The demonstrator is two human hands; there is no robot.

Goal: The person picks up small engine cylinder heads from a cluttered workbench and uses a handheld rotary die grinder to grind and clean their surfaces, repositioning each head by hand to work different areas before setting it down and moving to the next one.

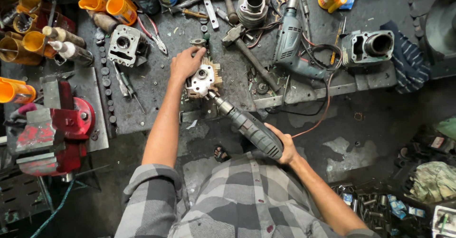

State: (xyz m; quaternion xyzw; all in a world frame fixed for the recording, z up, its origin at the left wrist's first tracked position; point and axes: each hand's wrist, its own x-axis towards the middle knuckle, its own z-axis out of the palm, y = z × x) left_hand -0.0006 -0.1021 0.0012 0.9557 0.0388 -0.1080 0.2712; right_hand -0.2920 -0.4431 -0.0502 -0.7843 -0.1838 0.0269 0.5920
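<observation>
Left hand (186,63) steadies a cylinder head (203,80) on the workbench (156,83) — right hand (285,145) presses a power tool (247,124) into it.

Engine repair workshop, greasy metal workbench (156,83), red bench vise (66,124), electric drill (292,41), engine cylinders (368,47), scattered hand tools

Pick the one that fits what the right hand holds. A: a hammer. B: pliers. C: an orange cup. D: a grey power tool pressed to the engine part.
D: the right hand grips a grey power tool whose tip meets the engine part steadied by the left hand.
</observation>
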